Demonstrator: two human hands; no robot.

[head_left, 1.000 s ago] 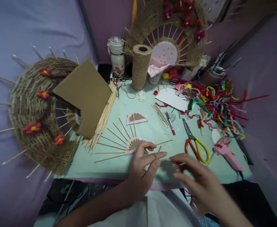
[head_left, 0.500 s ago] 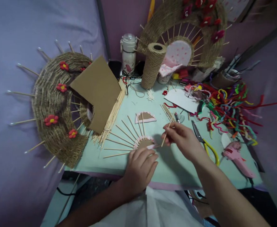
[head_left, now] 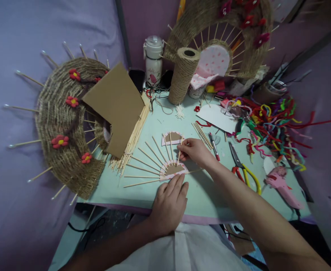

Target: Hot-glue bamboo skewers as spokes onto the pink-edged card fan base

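A half-round cardboard piece (head_left: 174,170) with a pink-and-white edge lies near the front of the table, thin wooden sticks (head_left: 146,159) fanning out from its curved rim. The fingers of my left hand (head_left: 171,201) lie stretched along its lower edge. Pinched in my right hand (head_left: 192,151) is a single wooden stick (head_left: 179,155), its lower end at the upper right of the curved rim; whether it touches I cannot tell. Just behind, a second half-round piece (head_left: 171,139) lies flat, partly covered by stick ends.
Left stands a twine-woven arch with red flowers (head_left: 54,113), beside a cardboard sheet (head_left: 117,109) over bundled sticks (head_left: 134,137). A twine roll (head_left: 183,75) and bottle (head_left: 153,62) stand behind. Scissors (head_left: 238,160), a marker (head_left: 214,146), a pink glue gun (head_left: 284,186) and pipe cleaners (head_left: 278,128) lie right.
My right hand has moved left with the stick, from the open tabletop to the rim of the half-round piece. My left hand has shifted slightly, baring more of the piece.
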